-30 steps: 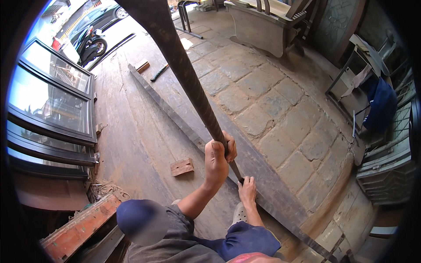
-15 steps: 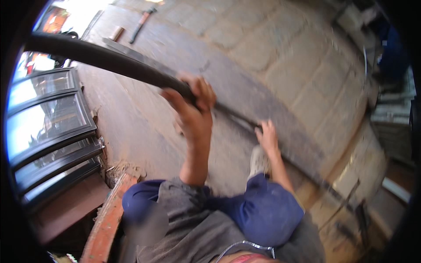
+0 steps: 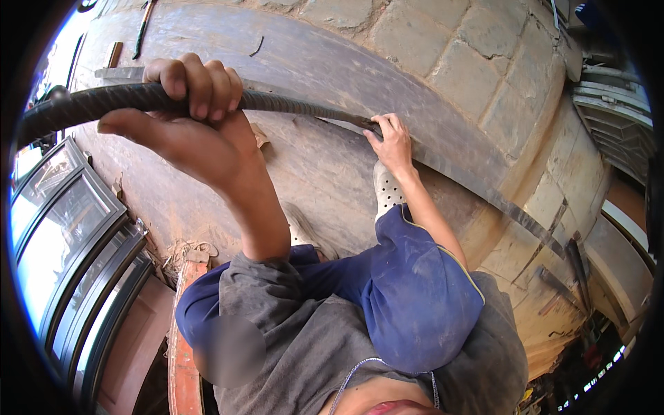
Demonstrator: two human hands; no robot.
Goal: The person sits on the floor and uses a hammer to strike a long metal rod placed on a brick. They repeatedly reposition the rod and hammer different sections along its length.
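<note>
A long, dark ribbed steel bar [image 3: 297, 106] slants across in front of me, its left part raised close and running out of view at the left rim. My left hand [image 3: 200, 124] is closed around it, fingers over the top and thumb stretched along beneath. Farther right, my right hand [image 3: 393, 146] pinches the bar's thinner-looking end, low over the floor and just beyond my right shoe [image 3: 387, 188]. Its fingers partly hide that end. Under the bar, a long flat metal strip [image 3: 477, 194] lies across the floor.
Dark-framed glass panels [image 3: 76, 187] lean at the left, beside a red-orange beam [image 3: 183, 311] near my left knee. A long-handled tool [image 3: 143, 28] and a small wooden piece [image 3: 116, 54] lie at the far left. Dark metal tools [image 3: 577, 270] lie at the right.
The view has shifted. My left hand has moved left and closer with the bar, fingers now plainly wrapped over it. My right hand appears farther up and left, still at the bar's end.
</note>
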